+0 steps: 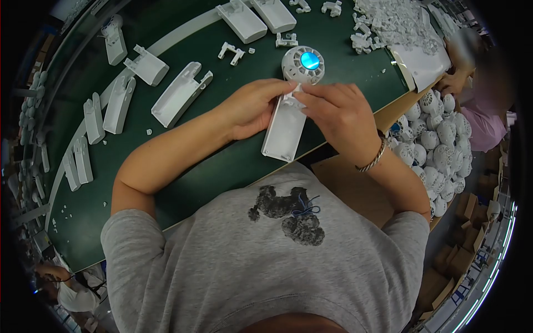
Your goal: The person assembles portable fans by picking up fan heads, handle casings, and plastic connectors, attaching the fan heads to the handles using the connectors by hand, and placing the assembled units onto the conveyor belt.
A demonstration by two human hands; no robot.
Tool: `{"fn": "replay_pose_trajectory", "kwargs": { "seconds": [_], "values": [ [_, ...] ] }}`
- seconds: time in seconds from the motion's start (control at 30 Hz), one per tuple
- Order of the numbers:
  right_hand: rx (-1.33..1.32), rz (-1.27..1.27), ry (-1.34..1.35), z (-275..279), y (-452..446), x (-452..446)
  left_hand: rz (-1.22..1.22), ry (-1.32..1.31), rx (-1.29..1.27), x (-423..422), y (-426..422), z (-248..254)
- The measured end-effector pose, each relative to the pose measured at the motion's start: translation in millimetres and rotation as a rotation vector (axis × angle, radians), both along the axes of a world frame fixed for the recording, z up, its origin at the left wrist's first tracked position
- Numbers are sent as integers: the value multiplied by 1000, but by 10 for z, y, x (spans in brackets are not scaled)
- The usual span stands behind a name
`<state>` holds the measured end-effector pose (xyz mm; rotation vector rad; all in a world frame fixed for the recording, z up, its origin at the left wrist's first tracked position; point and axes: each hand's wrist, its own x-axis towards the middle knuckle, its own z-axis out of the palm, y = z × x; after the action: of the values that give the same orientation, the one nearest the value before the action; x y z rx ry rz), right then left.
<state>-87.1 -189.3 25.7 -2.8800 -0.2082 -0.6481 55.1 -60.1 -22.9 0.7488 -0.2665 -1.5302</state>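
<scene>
A white plastic handle shell (284,133) lies tilted over the table's near edge, its open inner side facing up. Joined to its upper end, or touching it, is a round slotted white head (287,66) with a shiny blue disc in the middle. My left hand (258,108) is closed around the shell's left side, thumb at the neck. From the right, my right hand (338,114) pinches a small white plastic bracket (291,100) at the neck between shell and head. Fingers partly hide the bracket, so whether it is seated cannot be told.
More white shells (180,94) lie across the green table (222,166). Loose brackets (231,54) sit beyond my hands, and a heap of small white parts (394,25) is at far right. A pile of round white heads (438,141) stands beside my right arm, near another person (483,100).
</scene>
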Motion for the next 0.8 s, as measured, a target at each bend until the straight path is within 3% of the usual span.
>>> {"fn": "replay_pose_trajectory", "kwargs": {
  "seconds": [0.13,0.33,0.43,0.53,0.67,0.73,0.77,0.8],
  "values": [
    [-63,-100,-40,-54,52,-38,53,-47,54,-53,1,56],
    [151,-73,-81,-131,-2,-37,62,-105,64,-77,2,45],
    [226,-75,30,-112,-38,-51,42,-162,78,-100,11,77],
    [523,-73,58,-24,-75,-33,-15,-241,73,-102,24,62],
    [949,-269,137,-100,-300,126,-102,-369,37,-98,15,-80],
    [695,-253,178,-162,-410,165,-125,-416,-6,-136,13,-55],
    [963,-242,406,-76,-423,200,-108,-437,-30,-161,14,-73],
    [1080,-195,392,-12,-412,219,-131,-459,-13,-150,17,-75]
  ]
}}
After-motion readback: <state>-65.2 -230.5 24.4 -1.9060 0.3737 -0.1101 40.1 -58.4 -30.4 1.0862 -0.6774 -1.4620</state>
